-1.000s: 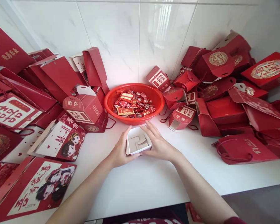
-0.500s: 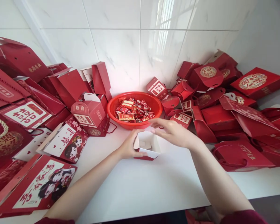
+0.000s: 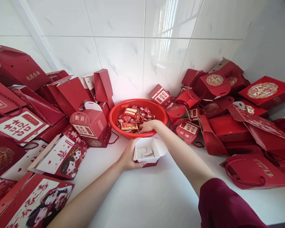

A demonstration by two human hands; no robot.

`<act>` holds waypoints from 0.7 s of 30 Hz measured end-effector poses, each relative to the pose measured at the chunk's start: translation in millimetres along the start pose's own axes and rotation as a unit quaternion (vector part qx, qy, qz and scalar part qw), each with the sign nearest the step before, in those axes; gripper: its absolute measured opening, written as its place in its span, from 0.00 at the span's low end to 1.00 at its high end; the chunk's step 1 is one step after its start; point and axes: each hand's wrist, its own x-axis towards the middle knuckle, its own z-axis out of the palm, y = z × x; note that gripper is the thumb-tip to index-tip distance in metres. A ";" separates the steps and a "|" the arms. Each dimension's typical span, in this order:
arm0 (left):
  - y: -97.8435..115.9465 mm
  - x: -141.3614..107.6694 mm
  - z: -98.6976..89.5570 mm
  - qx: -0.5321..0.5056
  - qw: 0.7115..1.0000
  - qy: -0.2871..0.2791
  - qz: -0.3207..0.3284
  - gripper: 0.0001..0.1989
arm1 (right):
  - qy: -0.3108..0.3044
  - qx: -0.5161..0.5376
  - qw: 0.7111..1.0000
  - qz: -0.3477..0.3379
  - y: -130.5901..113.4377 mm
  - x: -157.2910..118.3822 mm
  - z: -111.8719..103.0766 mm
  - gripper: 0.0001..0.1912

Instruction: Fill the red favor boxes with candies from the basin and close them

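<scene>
My left hand [image 3: 130, 157] grips the left side of a small gift box [image 3: 150, 164], red outside and white inside, which stands with its top open on the white table. Nothing lies inside the box except its folded bottom flaps. Beyond it sits a red plastic basket [image 3: 113, 122] filled with wrapped candies [image 3: 130, 111], mostly red with a few gold ones. My right hand [image 3: 148, 126] reaches into the right front part of the basket. Its fingers are curled down among the candies, and whatever they touch is hidden.
Red gift boxes and bags [image 3: 23, 126] are piled along the left. Another heap of red boxes [image 3: 230, 120] fills the right side. A white tiled wall [image 3: 121, 57] rises behind the basket. Bare white tabletop [image 3: 133, 196] shows in front.
My right hand has gone from above the gift box forward into the candy basket. My left hand still holds the box. The view has tilted up slightly.
</scene>
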 end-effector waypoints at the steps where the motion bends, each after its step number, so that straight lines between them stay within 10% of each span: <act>1: 0.3 1.3 -0.1 0.005 1.000 0.002 0.001 0.50 | -0.023 0.000 1.000 -0.002 0.5 3.1 1.6 0.14; 8: 5.4 4.8 2.0 0.017 1.000 -0.004 -0.001 0.48 | -0.077 0.028 0.995 -0.061 8.4 -1.3 2.4 0.18; 21: 1.4 3.5 6.0 -0.020 1.000 0.000 -0.015 0.50 | 0.131 0.180 0.961 -0.164 19.4 -18.5 11.5 0.22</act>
